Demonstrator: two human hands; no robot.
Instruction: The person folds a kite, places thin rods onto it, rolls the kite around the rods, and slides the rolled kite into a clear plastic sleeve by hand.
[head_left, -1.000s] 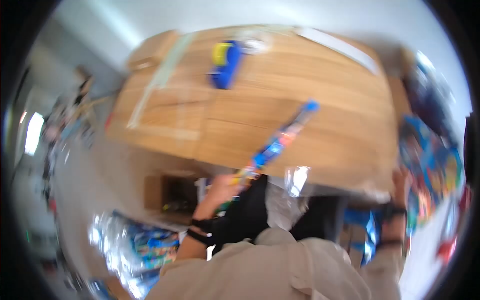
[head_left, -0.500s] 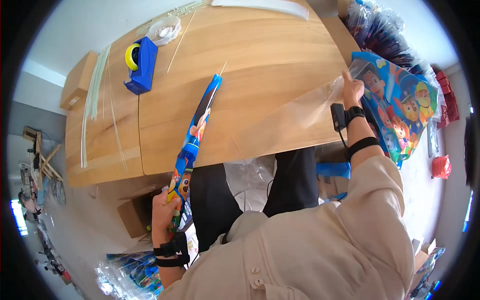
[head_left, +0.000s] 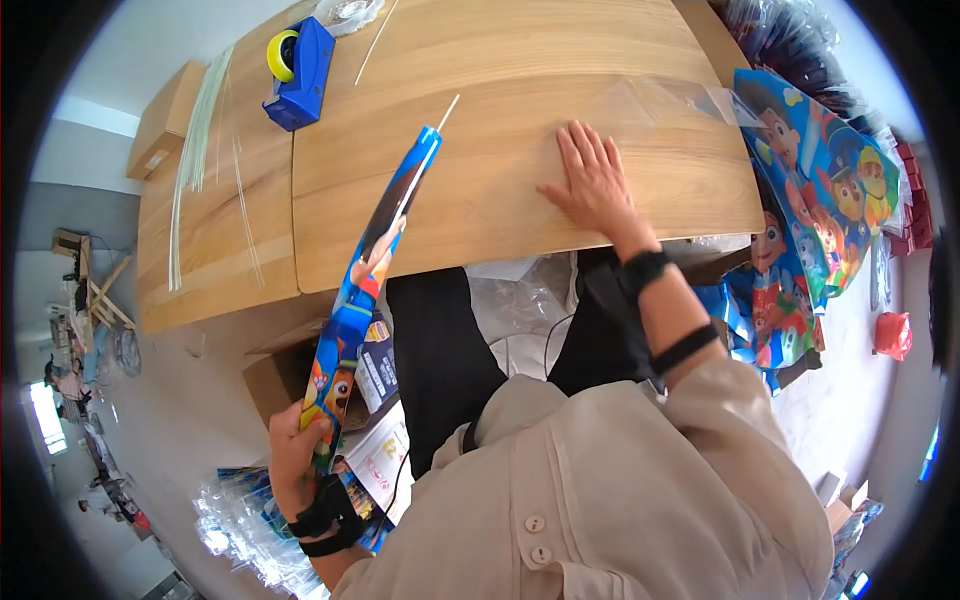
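Observation:
My left hand [head_left: 297,440] is wrapped round the lower end of a rolled blue printed sheet [head_left: 365,290], which slants up and to the right over the table edge. A thin pale stick [head_left: 449,112] pokes out of the roll's top end. My right hand [head_left: 592,180] has its fingers spread, palm down over the wooden table [head_left: 480,180], holding nothing. A clear plastic film [head_left: 655,103] lies just beyond it, reaching toward the colourful printed sheets [head_left: 825,190] at the right.
A blue tape dispenser [head_left: 302,75] with yellow tape stands at the table's back left. Thin pale sticks [head_left: 190,165] lie left of it, beside a cardboard box [head_left: 170,120]. Below the table are an open carton [head_left: 275,385] and plastic-wrapped packs [head_left: 240,530].
My right hand has let go of the clear film at the right and moved left over the table, fingers now spread. My left hand, with the roll, has shifted slightly left and down.

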